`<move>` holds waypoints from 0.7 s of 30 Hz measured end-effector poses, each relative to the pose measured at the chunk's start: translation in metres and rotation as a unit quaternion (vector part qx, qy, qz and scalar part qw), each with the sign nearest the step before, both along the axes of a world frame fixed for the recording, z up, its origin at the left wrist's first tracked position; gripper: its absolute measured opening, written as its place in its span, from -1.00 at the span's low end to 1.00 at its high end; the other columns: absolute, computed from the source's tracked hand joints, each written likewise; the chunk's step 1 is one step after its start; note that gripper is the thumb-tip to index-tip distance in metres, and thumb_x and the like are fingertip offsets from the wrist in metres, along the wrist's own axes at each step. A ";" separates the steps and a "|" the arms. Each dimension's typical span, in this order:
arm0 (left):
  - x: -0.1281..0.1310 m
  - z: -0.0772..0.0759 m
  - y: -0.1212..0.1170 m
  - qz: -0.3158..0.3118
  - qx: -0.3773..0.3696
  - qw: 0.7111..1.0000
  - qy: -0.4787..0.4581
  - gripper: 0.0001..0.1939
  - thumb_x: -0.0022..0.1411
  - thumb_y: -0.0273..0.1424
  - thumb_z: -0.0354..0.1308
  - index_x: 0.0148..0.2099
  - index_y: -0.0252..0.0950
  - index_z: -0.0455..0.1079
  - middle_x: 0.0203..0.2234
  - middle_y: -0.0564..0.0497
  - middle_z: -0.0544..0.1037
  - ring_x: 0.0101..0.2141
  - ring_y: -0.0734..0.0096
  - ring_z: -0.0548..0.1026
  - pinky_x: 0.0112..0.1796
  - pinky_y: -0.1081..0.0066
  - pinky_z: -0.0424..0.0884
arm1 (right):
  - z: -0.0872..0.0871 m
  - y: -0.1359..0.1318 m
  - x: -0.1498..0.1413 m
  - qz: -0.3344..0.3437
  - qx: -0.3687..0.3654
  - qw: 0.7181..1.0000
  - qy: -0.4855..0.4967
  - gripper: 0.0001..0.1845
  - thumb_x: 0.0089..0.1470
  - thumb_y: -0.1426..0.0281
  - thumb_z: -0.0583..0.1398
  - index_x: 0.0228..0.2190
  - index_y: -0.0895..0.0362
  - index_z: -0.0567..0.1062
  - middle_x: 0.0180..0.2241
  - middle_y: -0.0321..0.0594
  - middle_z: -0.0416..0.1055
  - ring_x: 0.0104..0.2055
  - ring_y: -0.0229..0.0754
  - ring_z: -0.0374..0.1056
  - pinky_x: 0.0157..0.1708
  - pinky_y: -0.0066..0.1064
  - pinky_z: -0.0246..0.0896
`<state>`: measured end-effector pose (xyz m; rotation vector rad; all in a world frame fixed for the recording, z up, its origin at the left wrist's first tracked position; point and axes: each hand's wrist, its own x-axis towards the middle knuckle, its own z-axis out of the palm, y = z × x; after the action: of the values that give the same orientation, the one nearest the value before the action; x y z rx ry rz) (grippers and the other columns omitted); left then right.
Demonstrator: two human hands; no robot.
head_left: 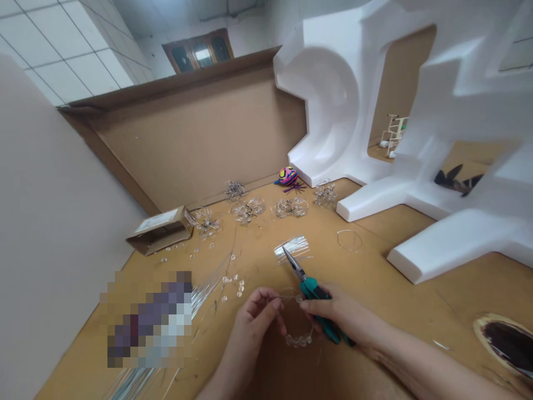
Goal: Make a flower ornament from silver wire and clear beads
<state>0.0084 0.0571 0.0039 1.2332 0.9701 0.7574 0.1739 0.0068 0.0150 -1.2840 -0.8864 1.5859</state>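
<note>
- Head view looked forward and down over a tan worktop [410, 311], with both hands close together near the middle of the frame.
- The left hand [258, 322] was closed in a pinch on the left side of a small bead ring [298, 336], apparently to keep the clear beads steady and off the worktop.
- The right hand [337, 314] was wrapped around the green handles of the pliers [315, 294], and its fingers lay just against the ring. The pliers' closed tips pointed up and away from the beads, so they seemed to be held ready rather than gripping anything.
- The bead ring was held in the air between the hands, which appeared to leave it turned where both could reach it.
- Just beyond the pliers' tips lay a bundle of clear wire pieces [291, 249], with a plain wire loop [348, 240] off to the right.
- Loose beads [231, 281] were scattered left of the hands, within easy reach.
- Clear bead flowers [249, 210] stood in a loose row farther back, apparently set apart from the loose parts.
- A torn cardboard box [160, 230] lay on its side at the far left, beside the beads that had spilled near it.
- A blurred patch hid part of the worktop at lower left, so what lay there could not be told.
</note>
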 end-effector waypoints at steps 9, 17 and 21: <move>-0.001 0.004 -0.008 -0.028 0.068 0.997 0.038 -0.81 0.13 -0.25 0.07 -0.35 -0.29 0.32 -0.64 0.15 0.38 -0.69 0.59 0.33 -0.53 0.53 0.21 | 0.002 -0.002 0.000 0.034 0.001 0.999 -0.019 -0.78 -0.19 0.27 0.17 -0.55 0.15 0.26 -0.67 -0.41 0.21 -0.68 -0.40 0.12 -0.71 -0.55 -0.06; -0.003 0.005 -0.005 -0.071 0.045 0.996 0.037 -0.78 0.17 -0.25 0.03 -0.41 -0.31 0.25 -0.68 0.12 0.36 -0.60 0.55 0.32 -0.48 0.52 0.20 | -0.003 0.000 -0.002 0.058 0.004 0.992 -0.110 -0.90 -0.19 0.40 0.12 -0.56 0.14 0.25 -0.72 -0.43 0.15 -0.70 -0.38 0.10 -0.70 -0.53 -0.03; -0.003 0.004 -0.004 -0.073 0.034 0.997 0.017 -0.80 0.14 -0.25 0.05 -0.37 -0.29 0.22 -0.62 0.07 0.44 -0.55 0.49 0.39 -0.48 0.50 0.27 | -0.009 0.000 -0.002 0.060 0.053 0.975 -0.206 -0.83 -0.14 0.29 0.13 -0.53 0.15 0.30 -0.63 -0.37 0.21 -0.60 -0.32 0.16 -0.60 -0.48 0.04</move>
<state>0.0056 0.0530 0.0080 1.3640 0.8764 0.6613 0.1718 0.0070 0.0063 -1.5334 -1.3093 1.3614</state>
